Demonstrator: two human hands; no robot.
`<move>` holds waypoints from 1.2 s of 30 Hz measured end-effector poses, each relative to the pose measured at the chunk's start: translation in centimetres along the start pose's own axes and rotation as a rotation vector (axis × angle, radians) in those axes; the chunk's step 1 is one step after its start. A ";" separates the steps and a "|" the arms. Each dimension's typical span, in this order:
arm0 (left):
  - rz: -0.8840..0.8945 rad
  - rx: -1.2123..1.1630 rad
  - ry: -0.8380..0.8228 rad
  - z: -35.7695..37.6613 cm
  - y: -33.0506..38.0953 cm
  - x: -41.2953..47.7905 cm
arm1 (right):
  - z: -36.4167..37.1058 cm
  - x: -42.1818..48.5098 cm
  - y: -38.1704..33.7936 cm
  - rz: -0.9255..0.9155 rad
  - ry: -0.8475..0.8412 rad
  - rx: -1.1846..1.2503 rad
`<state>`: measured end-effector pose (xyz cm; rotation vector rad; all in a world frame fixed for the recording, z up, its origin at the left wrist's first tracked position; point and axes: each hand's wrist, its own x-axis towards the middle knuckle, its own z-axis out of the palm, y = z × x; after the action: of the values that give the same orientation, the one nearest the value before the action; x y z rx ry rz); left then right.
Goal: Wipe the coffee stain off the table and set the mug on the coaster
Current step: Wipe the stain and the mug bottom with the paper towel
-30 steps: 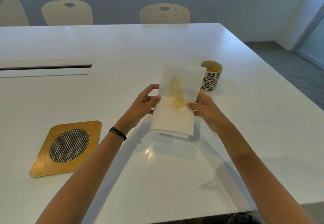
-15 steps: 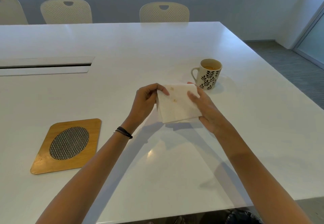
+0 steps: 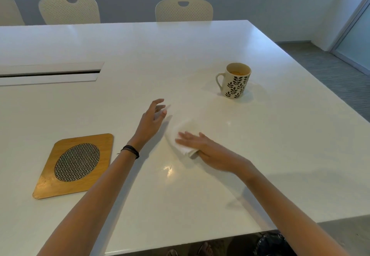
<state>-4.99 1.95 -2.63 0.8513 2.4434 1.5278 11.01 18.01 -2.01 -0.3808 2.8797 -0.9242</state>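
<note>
A folded white paper napkin [image 3: 181,133] lies on the white table [image 3: 280,145], pressed flat under my right hand [image 3: 202,147]. My left hand [image 3: 152,121] hovers just left of it, fingers spread, holding nothing. A cream mug [image 3: 236,81] with a black leaf pattern and brown liquid inside stands behind and to the right, handle pointing left. The wooden coaster [image 3: 74,163] with a woven oval centre lies at the near left. No stain shows on the table around the napkin.
A long cable slot [image 3: 50,73] cuts the tabletop at the far left. Cream chairs [image 3: 184,10] line the far edge. The table's near edge runs below my arms, with a dark bin [image 3: 270,243] beneath it.
The stained napkin, held up unfolded by both hands, was folded over and set down. My left hand let go; my right hand now presses it on the table.
</note>
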 end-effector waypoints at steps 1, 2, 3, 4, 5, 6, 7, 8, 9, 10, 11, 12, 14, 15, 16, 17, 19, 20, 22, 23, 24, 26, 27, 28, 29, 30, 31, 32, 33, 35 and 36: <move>-0.008 -0.005 -0.001 0.0 -0.1 0.1 | 0.5 -0.2 0.1 -0.004 -0.046 -0.046; -0.017 -0.010 -0.004 0.0 0.0 0.2 | 0.6 -0.3 0.1 -0.012 -0.076 -0.069; -0.021 -0.019 -0.013 0.0 0.0 0.4 | 0.6 -0.5 0.0 -0.025 -0.094 -0.055; -0.023 -0.027 -0.025 0.0 0.0 0.5 | 0.5 -0.7 -0.3 -0.035 -0.118 -0.022; -0.023 -0.032 -0.034 0.0 0.0 0.7 | 0.5 -1.0 -0.6 -0.052 -0.144 0.007; -0.027 -0.034 -0.038 -0.1 0.0 0.9 | 0.7 -1.3 -1.0 -0.074 -0.170 0.028; -0.030 -0.037 -0.039 -0.1 0.0 1.1 | 1.0 -1.5 -1.5 -0.100 -0.195 0.042; -0.035 -0.041 -0.038 -0.1 -0.1 1.3 | 1.4 -1.7 -1.9 -0.123 -0.221 0.051; -0.036 -0.043 -0.037 -0.2 -0.1 1.4 | 1.9 -1.8 -2.3 -0.151 -0.243 0.058; -0.039 -0.043 -0.035 -0.2 -0.1 1.6 | 2.4 -1.8 -2.8 -0.179 -0.272 0.074; -0.042 -0.046 -0.034 -0.2 -0.2 1.7 | 2.8 -1.9 -3.2 -0.200 -0.312 0.100; -0.046 -0.050 -0.033 -0.2 -0.2 1.8 | 2.9 -2.1 -3.6 -0.210 -0.359 0.139; -0.050 -0.056 -0.038 -0.2 -0.3 2.1 | 2.7 -2.6 -4.1 -0.180 -0.454 0.248; -0.050 -0.055 -0.042 -0.2 -0.3 2.2 | 2.5 -2.9 -4.2 -0.148 -0.492 0.316; -0.050 -0.050 -0.049 -0.1 -0.3 2.3 | 2.2 -3.2 -4.3 -0.112 -0.526 0.389; -0.048 -0.043 -0.056 -0.1 -0.2 2.4 | 1.7 -3.5 -4.4 -0.072 -0.553 0.465; -0.034 -0.022 -0.063 -0.1 0.0 2.8 | 0.5 -3.9 -4.1 -0.026 -0.559 0.612; -0.024 -0.010 -0.066 0.0 0.1 3.0 | -0.2 -4.0 -3.7 -0.014 -0.524 0.671; -0.008 0.009 -0.076 0.2 0.2 3.6 | -1.6 -4.4 -2.5 0.018 -0.394 0.749; -0.004 0.016 -0.083 0.4 0.3 3.9 | -2.2 -4.4 -1.8 0.049 -0.289 0.800; 0.002 0.022 -0.093 0.6 0.4 4.3 | -2.7 -4.5 -1.3 0.109 -0.159 0.880; 0.022 0.032 -0.114 1.2 0.7 5.0 | -3.6 -4.5 -0.3 0.315 0.136 1.077; 0.031 0.036 -0.126 1.5 0.9 5.5 | -3.8 -4.4 0.3 0.376 0.250 1.135; 0.038 0.040 -0.138 1.9 1.2 5.9 | -4.1 -4.3 0.8 0.409 0.329 1.157; 0.046 0.042 -0.151 2.3 1.5 6.4 | -4.5 -4.2 1.2 0.417 0.369 1.157; 0.053 0.041 -0.164 2.7 1.8 6.9 | -4.8 -4.0 1.5 0.418 0.389 1.168; 0.061 0.039 -0.176 3.1 2.0 7.5 | -5.1 -4.0 1.8 0.417 0.402 1.182; 0.071 0.039 -0.189 3.6 2.4 8.0 | -5.4 -3.9 2.0 0.415 0.419 1.200; 0.083 0.040 -0.201 4.0 2.7 8.5 | -5.7 -3.9 2.2 0.413 0.441 1.216; 0.104 0.038 -0.217 5.0 3.6 9.4 | -6.0 -3.9 2.5 0.403 0.482 1.239; 0.114 0.038 -0.221 5.5 4.1 9.9 | -6.1 -3.8 2.7 0.407 0.503 1.244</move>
<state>-9.42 12.82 0.00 1.1198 2.3072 1.3433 13.15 24.60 1.40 0.5791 1.8952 -2.5766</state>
